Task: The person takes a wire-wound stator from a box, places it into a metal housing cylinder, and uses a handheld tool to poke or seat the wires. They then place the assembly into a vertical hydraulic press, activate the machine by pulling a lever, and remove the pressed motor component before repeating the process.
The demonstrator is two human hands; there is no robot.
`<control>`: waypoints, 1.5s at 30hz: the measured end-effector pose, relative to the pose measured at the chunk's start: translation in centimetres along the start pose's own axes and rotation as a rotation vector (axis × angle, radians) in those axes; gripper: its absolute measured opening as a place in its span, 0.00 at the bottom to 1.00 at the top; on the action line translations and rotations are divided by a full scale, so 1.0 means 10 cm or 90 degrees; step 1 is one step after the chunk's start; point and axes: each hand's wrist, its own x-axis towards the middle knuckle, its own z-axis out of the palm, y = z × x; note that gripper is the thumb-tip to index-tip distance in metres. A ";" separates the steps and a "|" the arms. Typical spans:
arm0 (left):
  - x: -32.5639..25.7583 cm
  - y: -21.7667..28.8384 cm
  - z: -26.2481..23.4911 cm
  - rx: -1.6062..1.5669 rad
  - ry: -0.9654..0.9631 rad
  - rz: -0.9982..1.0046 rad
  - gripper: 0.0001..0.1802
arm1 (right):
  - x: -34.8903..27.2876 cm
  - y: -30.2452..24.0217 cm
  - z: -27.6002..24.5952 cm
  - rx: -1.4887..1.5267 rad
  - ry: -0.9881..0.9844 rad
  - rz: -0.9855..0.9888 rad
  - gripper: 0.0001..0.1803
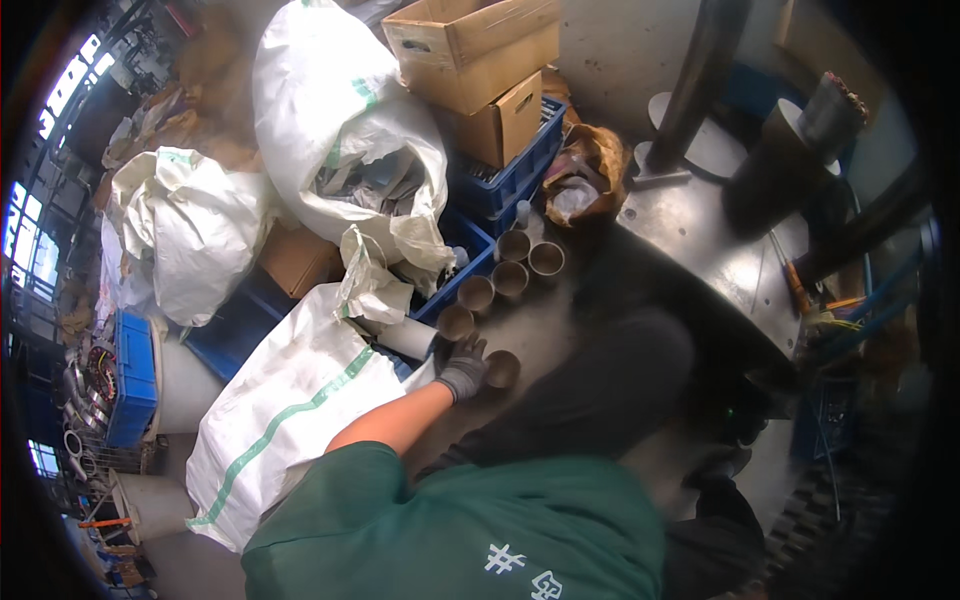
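On the floor just right of the white sack point(300, 400), the gloved left hand point(463, 367) rests half-curled against a short metal tube point(502, 368) standing open-end up, nearest of a row point(505, 280) running far-right. Right hand's out of sight.

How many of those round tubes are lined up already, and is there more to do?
Five short tubes already stand upright in a cluster on the grey worktop. The gloved left hand is on a sixth tube, nearest the person. The right hand cannot be seen. A white tube lies by the white sacks. How many more are inside the sacks cannot be told.
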 end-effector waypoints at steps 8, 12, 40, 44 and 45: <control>0.21 0.03 0.00 -0.057 0.001 0.108 0.26 | 0.05 1.37 0.59 -0.063 0.051 -0.013 0.20; 0.39 0.11 -0.37 -0.366 0.143 -0.071 0.24 | 0.89 0.94 1.07 0.100 0.107 0.096 0.24; 2.99 3.02 -6.07 -1.466 0.417 0.395 0.25 | 1.10 0.58 1.35 0.140 0.271 0.123 0.32; 3.26 3.21 -6.39 -1.413 0.471 0.267 0.27 | 1.09 0.55 1.34 0.208 0.265 0.124 0.31; 3.34 3.26 -6.41 -1.399 0.454 0.316 0.24 | 1.08 0.55 1.35 0.232 0.258 0.155 0.30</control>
